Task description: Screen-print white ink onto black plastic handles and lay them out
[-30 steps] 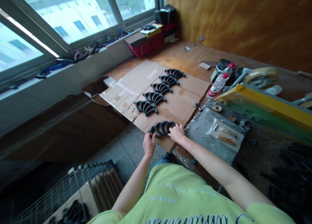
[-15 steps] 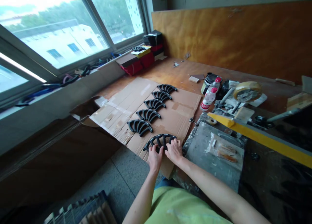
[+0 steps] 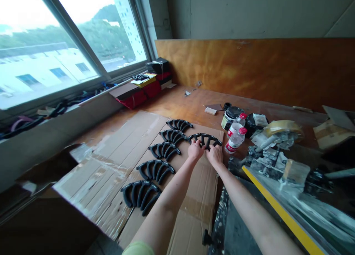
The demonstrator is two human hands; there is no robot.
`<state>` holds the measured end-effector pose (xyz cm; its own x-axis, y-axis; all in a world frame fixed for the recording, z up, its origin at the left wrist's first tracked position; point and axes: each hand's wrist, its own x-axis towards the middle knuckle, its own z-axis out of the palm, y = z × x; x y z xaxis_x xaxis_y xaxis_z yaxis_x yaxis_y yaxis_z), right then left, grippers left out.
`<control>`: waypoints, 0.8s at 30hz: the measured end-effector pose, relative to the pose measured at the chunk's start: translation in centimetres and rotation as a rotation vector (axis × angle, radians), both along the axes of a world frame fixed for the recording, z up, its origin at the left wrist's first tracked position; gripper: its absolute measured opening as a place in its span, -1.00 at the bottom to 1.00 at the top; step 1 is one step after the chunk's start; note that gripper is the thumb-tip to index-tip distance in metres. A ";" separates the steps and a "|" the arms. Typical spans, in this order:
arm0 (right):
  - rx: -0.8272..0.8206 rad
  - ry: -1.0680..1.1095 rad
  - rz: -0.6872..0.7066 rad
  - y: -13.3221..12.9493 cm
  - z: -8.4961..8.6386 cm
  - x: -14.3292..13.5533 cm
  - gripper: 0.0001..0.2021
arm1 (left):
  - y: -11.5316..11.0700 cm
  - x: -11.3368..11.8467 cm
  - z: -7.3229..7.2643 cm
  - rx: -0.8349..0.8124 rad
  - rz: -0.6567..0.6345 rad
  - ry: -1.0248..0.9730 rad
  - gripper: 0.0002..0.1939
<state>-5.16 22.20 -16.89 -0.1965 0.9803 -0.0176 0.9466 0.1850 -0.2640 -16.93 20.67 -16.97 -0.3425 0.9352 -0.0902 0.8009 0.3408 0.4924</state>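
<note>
A black curved, ribbed fan-shaped piece is held at its near side between my left hand and my right hand. It is over the far right part of the flattened cardboard. My fingers are closed on its rib ends, and the fingertips are partly hidden. To the left, several similar black pieces lie in a slanting row on the cardboard. The nearest of them is beside my left forearm, and the farthest lies at the back.
Two clear bottles with red caps and a black-lidded jar stand right of the cardboard. Beyond them is a tape roll on a cluttered stand. A yellow-edged bar runs along the right. Red and black boxes are stacked by the window.
Both hands have carried the black fan-shaped piece from the near edge of the cardboard to its far right part, beside the row. The view has shifted as well.
</note>
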 end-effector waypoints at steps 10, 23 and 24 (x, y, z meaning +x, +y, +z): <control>-0.080 0.150 -0.039 8.0 -5.3 -2.8 -0.44 | 8.7 -3.7 -5.3 0.044 -0.073 -0.019 -0.53; -0.031 0.449 0.368 -10.0 0.4 6.1 -0.69 | -7.1 -0.3 -9.1 0.376 -0.053 -0.334 -0.63; -0.011 0.461 0.379 -12.4 1.1 8.1 -0.74 | -9.0 0.1 -8.8 0.338 -0.057 -0.371 -0.63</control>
<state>2.98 9.82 -15.84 -0.5222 0.8408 0.1427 0.6029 0.4823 -0.6356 -16.86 11.64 -25.81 -0.2921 0.9495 0.1144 0.5634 0.0742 0.8228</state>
